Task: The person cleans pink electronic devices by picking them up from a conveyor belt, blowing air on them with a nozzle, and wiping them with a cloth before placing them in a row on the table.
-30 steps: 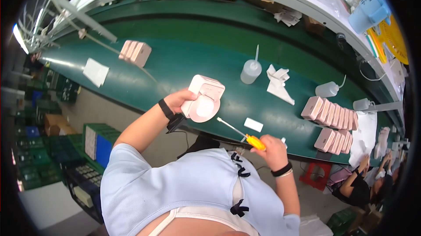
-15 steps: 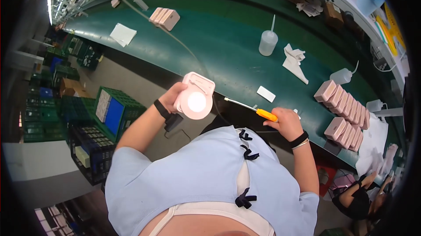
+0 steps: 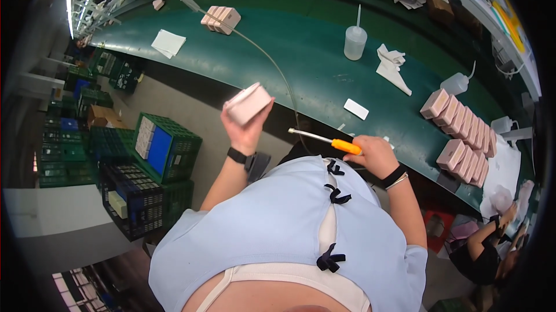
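My left hand (image 3: 244, 136) is closed around a pink plastic device (image 3: 250, 103) with rounded edges, held up in front of the bench. A plain side of it faces me, slightly blurred, and its round face is out of sight. In my right hand (image 3: 375, 155) is a screwdriver (image 3: 346, 146) with an orange handle. Its metal shaft points left toward the pink device, apart from it. Beyond the screwdriver, a small white rectangular piece (image 3: 356, 109) lies on the green bench (image 3: 289, 51).
Rows of similar pink devices (image 3: 463, 121) stand at the right, with several more (image 3: 221, 19) at the far left. A squeeze bottle (image 3: 355, 42) and a white cloth (image 3: 394, 68) are farther back. Green crates (image 3: 165, 147) stand on the floor at left. Another person (image 3: 483, 254) sits at right.
My left hand has turned the pink device, so its bright white round face no longer shows. The screwdriver has shifted slightly left in my right hand. The view has moved a little.
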`<state>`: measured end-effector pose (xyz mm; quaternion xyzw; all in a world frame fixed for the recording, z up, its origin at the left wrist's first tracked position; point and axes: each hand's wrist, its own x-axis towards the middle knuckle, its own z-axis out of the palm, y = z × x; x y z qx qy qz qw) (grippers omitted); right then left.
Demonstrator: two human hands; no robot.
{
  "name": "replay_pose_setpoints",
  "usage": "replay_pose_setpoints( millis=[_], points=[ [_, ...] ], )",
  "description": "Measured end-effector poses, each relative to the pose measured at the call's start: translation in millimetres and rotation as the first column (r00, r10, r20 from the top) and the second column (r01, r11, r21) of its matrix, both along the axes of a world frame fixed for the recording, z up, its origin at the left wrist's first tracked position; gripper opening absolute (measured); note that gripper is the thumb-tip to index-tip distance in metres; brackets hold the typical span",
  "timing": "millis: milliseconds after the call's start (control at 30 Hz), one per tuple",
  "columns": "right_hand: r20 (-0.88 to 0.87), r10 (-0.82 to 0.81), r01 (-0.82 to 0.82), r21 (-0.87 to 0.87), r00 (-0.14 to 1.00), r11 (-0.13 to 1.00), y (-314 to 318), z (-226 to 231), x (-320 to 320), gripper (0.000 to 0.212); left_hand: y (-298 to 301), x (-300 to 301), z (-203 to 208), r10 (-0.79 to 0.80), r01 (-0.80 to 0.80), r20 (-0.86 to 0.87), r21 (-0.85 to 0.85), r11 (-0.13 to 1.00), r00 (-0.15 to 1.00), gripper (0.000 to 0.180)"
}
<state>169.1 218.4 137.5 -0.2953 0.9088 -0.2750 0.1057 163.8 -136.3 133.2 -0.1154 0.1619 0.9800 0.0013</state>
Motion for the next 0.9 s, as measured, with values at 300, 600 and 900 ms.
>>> replay_pose_setpoints(
  millis=[300, 600, 900],
  points=[
    [-0.070, -0.168, 0.161, -0.090, 0.983, 0.983, 5, -2, 22, 0.039, 12, -22, 5, 0.098, -0.328, -0.441, -0.782, -0.530, 0.892, 0.093],
    [-0.078, -0.283, 0.263, -0.198, 0.956, 0.944, 20, -13, 45, 0.037, 21, -40, 26, -0.287, -0.283, -0.171, -0.867, -0.411, 0.943, 0.097],
    [-0.103, -0.783, 0.698, -0.394, 0.613, 0.598, 70, -143, 98, 0.030, 41, -38, 1, -0.631, 0.498, -0.162, -0.479, 0.723, 0.759, 0.103]
  ],
)
